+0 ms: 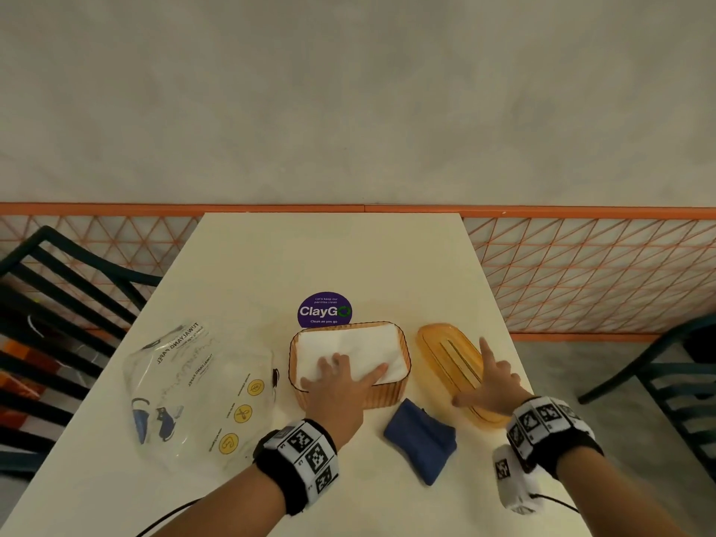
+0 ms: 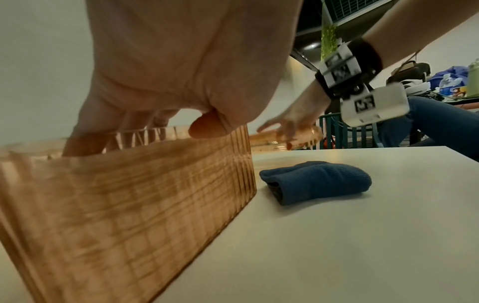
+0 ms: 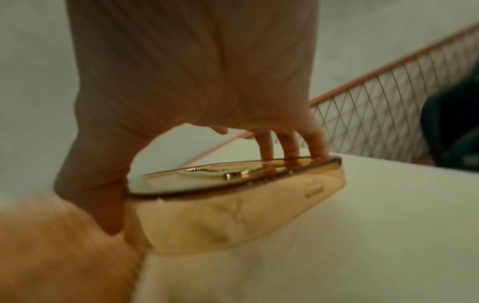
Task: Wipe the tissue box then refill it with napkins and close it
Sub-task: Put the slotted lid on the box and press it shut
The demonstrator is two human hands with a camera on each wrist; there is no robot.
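The amber ribbed tissue box (image 1: 387, 393) stands open at the table's middle, filled with white napkins (image 1: 360, 346). My left hand (image 1: 341, 377) lies flat on the napkins with its fingers spread, pressing down; in the left wrist view the box wall (image 2: 129, 205) fills the foreground. To the right of the box lies the amber lid (image 1: 445, 350). My right hand (image 1: 490, 385) grips it across its width, thumb on the near edge and fingers (image 3: 267, 145) on the far edge of the lid (image 3: 233, 178). A folded blue cloth (image 1: 420, 439) rests in front, between the two wrists.
A clear plastic napkin bag (image 1: 193, 389) lies left of the box. A purple round sticker (image 1: 324, 310) is on the white table (image 1: 329, 257) behind it. Dark chairs stand at the left (image 1: 58, 304) and right (image 1: 666, 374). An orange mesh railing (image 1: 581, 265) runs behind the table.
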